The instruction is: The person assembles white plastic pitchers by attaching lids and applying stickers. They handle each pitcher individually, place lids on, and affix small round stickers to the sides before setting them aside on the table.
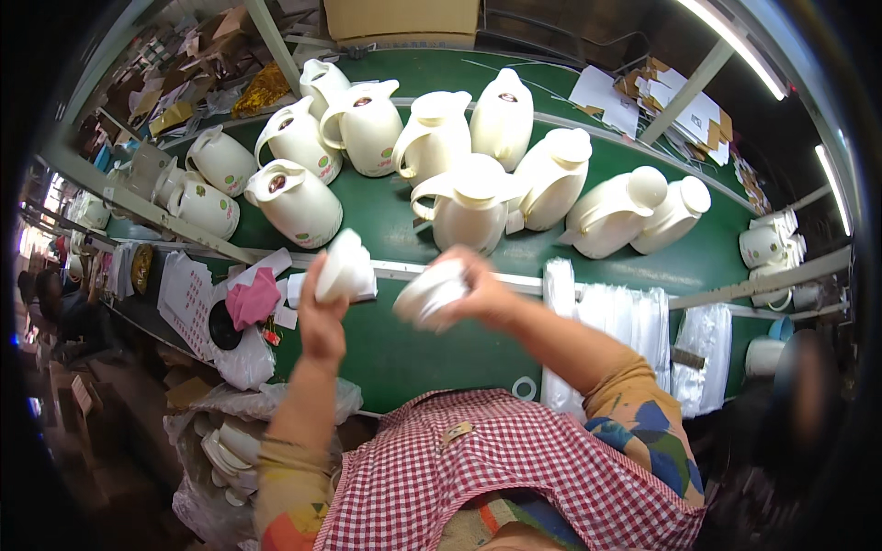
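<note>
The left hand (322,321) is raised over the green counter (404,349) with its fingers (342,275) curled around a cream-white jug lid (347,264), gripping it from below and behind so that the domed top rises above the fingertips. The right hand (478,294) is closed on a second white lid (427,296), which is motion-blurred; its fingers wrap the far side, though exactly how they lie cannot be told. Both lids look like light, stiff moulded plastic with a smooth, somewhat slippery skin, so a wrap around the rim or skirt seems a surer hold than a pinch on the dome, and they seem unlikely to break under a firm squeeze. Just beyond the fingers, across a pale rail, stands a crowd of cream insulated jugs (469,207), some upright and some leaning on each other, several bearing a small round dark-red sticker near the top and a small green-and-red oval label low on the body. To the outside of the right fingers lies a stack of clear plastic bags (606,317). To the outside of the left fingers lie a pink cloth (253,298), white printed sheets (188,294) and a small red tag. Well beyond the jugs sit a brown cardboard box (401,20) and flattened white-and-tan cartons (680,101).
</note>
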Demonstrator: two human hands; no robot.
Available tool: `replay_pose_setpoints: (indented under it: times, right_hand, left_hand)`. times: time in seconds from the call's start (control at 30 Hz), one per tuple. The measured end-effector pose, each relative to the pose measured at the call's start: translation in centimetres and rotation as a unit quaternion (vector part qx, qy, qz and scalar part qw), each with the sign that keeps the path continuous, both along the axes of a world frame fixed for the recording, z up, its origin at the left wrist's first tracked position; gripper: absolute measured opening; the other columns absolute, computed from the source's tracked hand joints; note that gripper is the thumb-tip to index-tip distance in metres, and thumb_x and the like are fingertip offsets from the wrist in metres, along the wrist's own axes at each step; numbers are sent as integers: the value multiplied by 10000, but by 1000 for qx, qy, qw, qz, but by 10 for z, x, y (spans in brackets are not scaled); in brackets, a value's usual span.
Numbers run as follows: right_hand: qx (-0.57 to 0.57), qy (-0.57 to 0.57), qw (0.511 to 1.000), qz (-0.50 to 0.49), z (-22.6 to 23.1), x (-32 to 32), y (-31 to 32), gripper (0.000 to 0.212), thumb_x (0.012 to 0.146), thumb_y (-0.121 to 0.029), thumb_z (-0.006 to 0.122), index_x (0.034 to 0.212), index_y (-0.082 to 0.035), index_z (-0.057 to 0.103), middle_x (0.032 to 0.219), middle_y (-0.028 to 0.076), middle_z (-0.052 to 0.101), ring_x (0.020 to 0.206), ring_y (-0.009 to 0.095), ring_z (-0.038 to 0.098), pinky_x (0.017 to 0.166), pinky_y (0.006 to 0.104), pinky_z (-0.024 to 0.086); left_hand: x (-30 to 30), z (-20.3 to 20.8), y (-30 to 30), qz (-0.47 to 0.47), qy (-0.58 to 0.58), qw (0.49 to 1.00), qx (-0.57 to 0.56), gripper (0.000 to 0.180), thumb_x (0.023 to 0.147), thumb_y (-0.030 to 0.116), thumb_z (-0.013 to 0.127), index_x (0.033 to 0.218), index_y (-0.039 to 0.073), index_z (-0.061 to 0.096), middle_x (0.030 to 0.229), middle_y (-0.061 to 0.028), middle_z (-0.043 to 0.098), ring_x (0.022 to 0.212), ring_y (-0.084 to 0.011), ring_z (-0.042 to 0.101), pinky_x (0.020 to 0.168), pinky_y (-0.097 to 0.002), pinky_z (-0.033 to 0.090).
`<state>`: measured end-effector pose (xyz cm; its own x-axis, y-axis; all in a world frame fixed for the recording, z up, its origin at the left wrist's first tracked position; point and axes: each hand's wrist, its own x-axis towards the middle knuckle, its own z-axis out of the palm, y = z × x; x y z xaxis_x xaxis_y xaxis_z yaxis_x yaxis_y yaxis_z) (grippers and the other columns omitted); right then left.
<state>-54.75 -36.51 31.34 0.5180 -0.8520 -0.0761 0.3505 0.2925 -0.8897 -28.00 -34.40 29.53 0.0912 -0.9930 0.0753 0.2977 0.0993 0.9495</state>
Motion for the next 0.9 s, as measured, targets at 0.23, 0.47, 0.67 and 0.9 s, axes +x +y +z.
replay_pose_setpoints:
  times: [0.23,0.47,0.67,0.9]
  right_hand:
    - [-374,364,793,-315,51,-129,-219,483,684,-179,815,1108,-36,632,1084,107,644,1012,264,613,894,373,486]
    - [-382,653,575,-311,24,-141,-329,534,741,-216,739,1237,-101,578,1283,117,545,1191,328,485,1013,403,410]
    - [-341,829,409,-170,-7,-131,-315,613,892,-439,572,1404,-147,403,1518,148,282,1380,368,281,1080,509,301]
    - [-412,673,614,2,68,-80,-176,759,718,-521,729,1335,-142,504,1405,149,450,1184,349,517,942,430,471]
  left_hand:
    - [-34,36,-250,32,-195,980,-4,608,751,47,733,1318,38,516,1112,-105,634,967,-181,616,862,-306,495]
    - [-42,-5,-392,180,-513,838,-43,597,749,215,739,1312,187,540,1243,-142,583,1138,-328,556,974,-408,441]
    - [-38,-15,-384,186,-708,677,-72,615,804,281,683,1370,195,459,1364,-195,457,1248,-372,451,1030,-453,374]
    - [-66,-19,-223,-293,-373,876,-91,625,706,242,798,1268,83,576,1186,-143,628,1126,-264,589,992,-363,437]
